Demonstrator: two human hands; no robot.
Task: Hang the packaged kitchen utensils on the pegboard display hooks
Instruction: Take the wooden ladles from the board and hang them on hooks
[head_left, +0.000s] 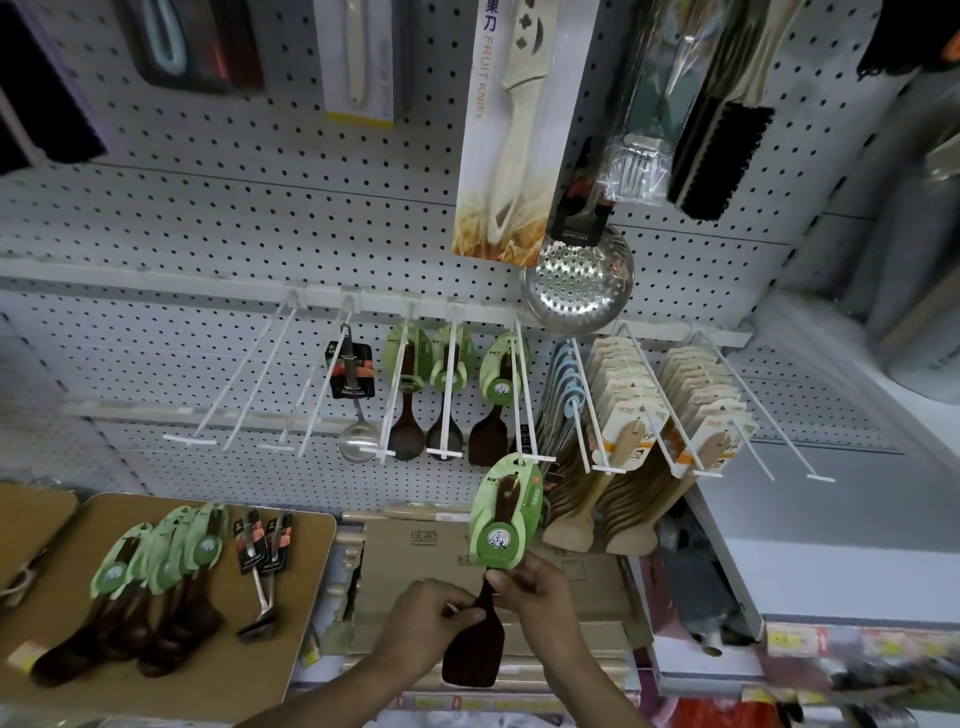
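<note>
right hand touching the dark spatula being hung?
Touching. The head view shows the right hand with its fingers pinching the dark spatula at its neck, just below the green card.

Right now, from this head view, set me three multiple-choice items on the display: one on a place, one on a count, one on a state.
1. Where is the green card of the dark wooden spatula that the hands hold?
A. At the tip of a white wire hook
B. Flat on the brown board
C. Inside the cardboard box

2. How many steel ladles with black cards lie on the brown board?
A. None
B. Two
C. Five

3. What are the two hands doing?
A. Hanging idle
B. Both gripping the spatula
C. Pressing the pegboard

Key: 1 A, the card meets the white wire hook end. 2 B, two ladles lie side by side. 3 B, left hand and right hand curl round its neck.
</note>
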